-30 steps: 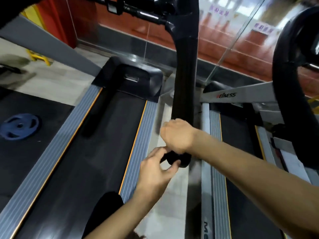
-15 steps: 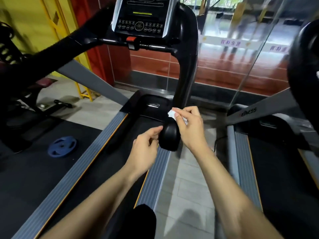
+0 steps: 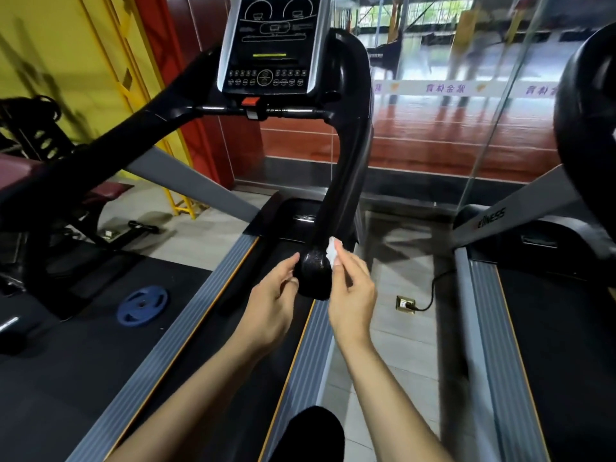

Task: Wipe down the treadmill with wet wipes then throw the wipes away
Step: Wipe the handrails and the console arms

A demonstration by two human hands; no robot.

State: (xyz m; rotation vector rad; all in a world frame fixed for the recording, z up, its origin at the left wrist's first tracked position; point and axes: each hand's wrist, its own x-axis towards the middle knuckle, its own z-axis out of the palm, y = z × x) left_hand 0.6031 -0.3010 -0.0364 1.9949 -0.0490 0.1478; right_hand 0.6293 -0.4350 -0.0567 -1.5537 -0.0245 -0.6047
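The black treadmill's right handrail (image 3: 346,168) curves down from the console (image 3: 270,45) to a rounded end (image 3: 315,271) right in front of me. My right hand (image 3: 350,288) pinches a small white wet wipe (image 3: 332,251) against the right side of that end. My left hand (image 3: 273,295) sits at the left side of the rail end, fingertips touching it, fingers loosely bent with nothing in them. The dark running belt (image 3: 213,355) lies below, between grey side rails.
A second treadmill (image 3: 533,295) stands to the right across a tiled gap with a floor socket (image 3: 405,303) and cable. A blue weight plate (image 3: 141,305) lies on the black mat at left. The left handrail (image 3: 100,155) crosses diagonally. A glass wall is ahead.
My view has tilted upward, bringing the console into sight. My right hand moved from gripping over the rail end to its right side, with the wipe showing at the fingertips. My left hand stays beside it.
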